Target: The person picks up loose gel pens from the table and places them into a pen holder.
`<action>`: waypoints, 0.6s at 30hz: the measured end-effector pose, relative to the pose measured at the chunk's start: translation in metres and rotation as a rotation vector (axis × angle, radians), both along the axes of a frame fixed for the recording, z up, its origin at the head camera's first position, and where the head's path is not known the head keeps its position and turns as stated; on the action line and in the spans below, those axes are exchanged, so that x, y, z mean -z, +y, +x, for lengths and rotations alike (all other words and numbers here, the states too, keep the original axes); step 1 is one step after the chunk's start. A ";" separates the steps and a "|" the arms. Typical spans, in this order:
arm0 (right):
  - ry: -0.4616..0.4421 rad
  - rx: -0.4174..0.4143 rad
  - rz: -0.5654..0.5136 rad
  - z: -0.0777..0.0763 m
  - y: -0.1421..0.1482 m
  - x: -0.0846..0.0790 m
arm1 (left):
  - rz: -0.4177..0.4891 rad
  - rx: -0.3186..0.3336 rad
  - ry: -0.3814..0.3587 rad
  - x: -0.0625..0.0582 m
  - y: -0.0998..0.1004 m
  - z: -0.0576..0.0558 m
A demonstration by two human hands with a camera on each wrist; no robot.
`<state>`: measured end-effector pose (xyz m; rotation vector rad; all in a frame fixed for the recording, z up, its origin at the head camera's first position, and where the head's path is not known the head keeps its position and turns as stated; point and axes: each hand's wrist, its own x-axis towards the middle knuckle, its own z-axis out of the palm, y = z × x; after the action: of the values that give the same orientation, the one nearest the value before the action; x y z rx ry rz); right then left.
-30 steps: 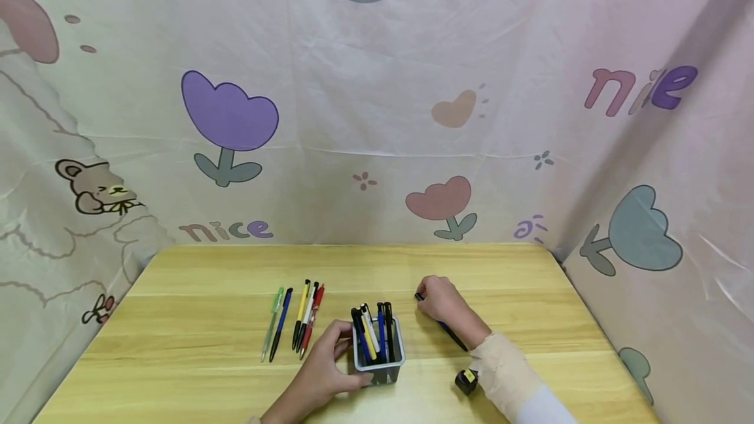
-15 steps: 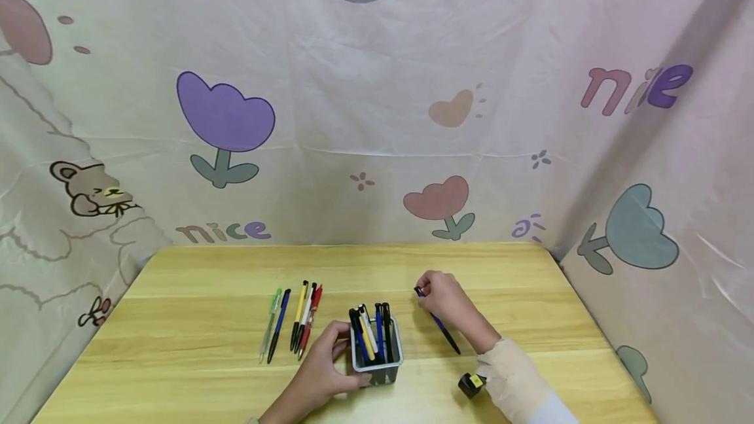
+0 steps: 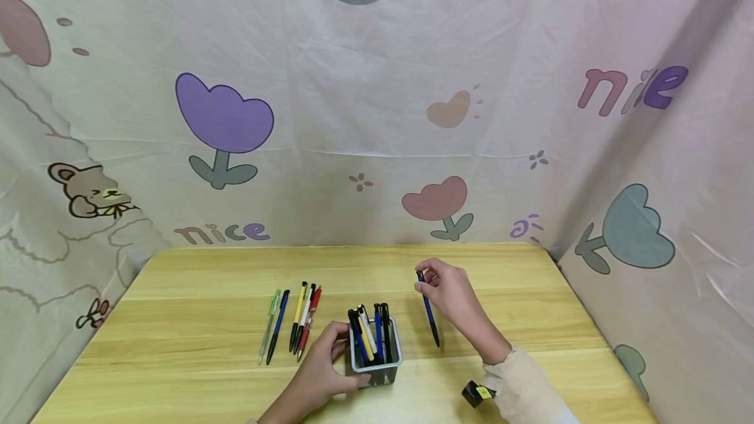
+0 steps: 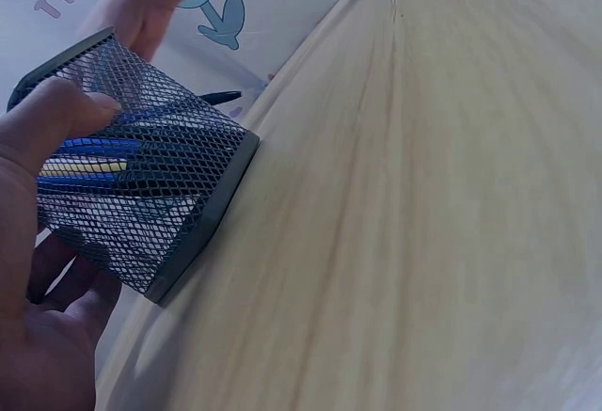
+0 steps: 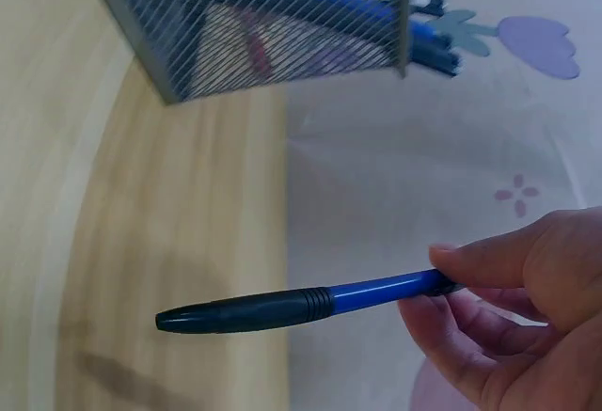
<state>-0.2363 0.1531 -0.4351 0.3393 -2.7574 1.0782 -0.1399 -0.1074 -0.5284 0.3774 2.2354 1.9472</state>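
Observation:
In the head view my left hand (image 3: 323,366) holds a black wire-mesh pen holder (image 3: 384,377), thumb and fingers on either side of it. The left wrist view shows the holder's mesh wall (image 4: 179,195) and its base at the tabletop. Several pens (image 3: 379,332), blue, yellow, white and black, stand in the holder. To its right, my right hand (image 3: 452,290) pinches a blue pen (image 3: 428,313) by its clicker end. The pen's black grip (image 5: 254,311) points down and away from the fingers, over the table.
Left of the holder several pens lie on the wooden table (image 3: 177,332): a green one (image 3: 271,319), a blue one (image 3: 279,322), a yellow one (image 3: 300,309), a white one (image 3: 306,313) and a red one (image 3: 311,319). A small black block (image 3: 477,393) sits by the right wrist. Printed cloth surrounds the table.
My right hand has lifted the blue pen off the table, and the pen has swung from slanting to more upright. The left hand stays at the holder.

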 end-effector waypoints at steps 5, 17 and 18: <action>0.074 -0.015 -0.072 0.011 0.000 -0.015 | 0.016 0.007 -0.002 0.001 0.000 -0.001; 0.106 -0.003 -0.236 0.032 -0.004 -0.044 | 0.003 0.001 0.007 0.000 0.000 -0.001; 0.105 -0.002 -0.248 0.034 -0.005 -0.046 | 0.008 0.005 0.005 -0.001 0.000 -0.001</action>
<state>-0.2021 0.1480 -0.3889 0.3535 -2.4964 1.3429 -0.1406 -0.1077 -0.5279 0.3890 2.2284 1.9563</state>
